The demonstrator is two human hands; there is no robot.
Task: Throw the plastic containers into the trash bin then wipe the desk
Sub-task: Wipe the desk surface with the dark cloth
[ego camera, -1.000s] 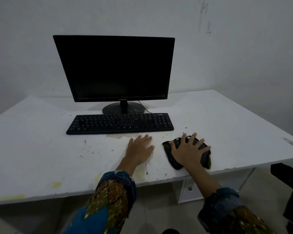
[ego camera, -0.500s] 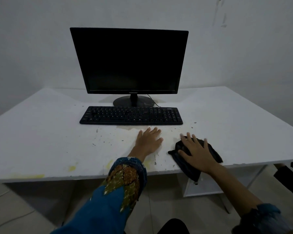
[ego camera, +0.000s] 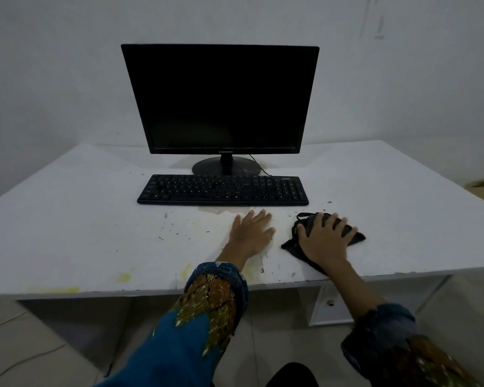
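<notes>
Head view: a dark cloth (ego camera: 296,248) is pressed flat on the white desk (ego camera: 67,219) under the right hand (ego camera: 326,241), fingers spread over it. Just beside it, the left hand (ego camera: 250,233) is laid flat, fingers straight.

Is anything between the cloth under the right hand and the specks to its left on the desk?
Yes. The left hand lies flat on the desk beside the cloth, between it and the specks farther left. The right hand presses the cloth; the keyboard sits beyond, out of that path.
</notes>
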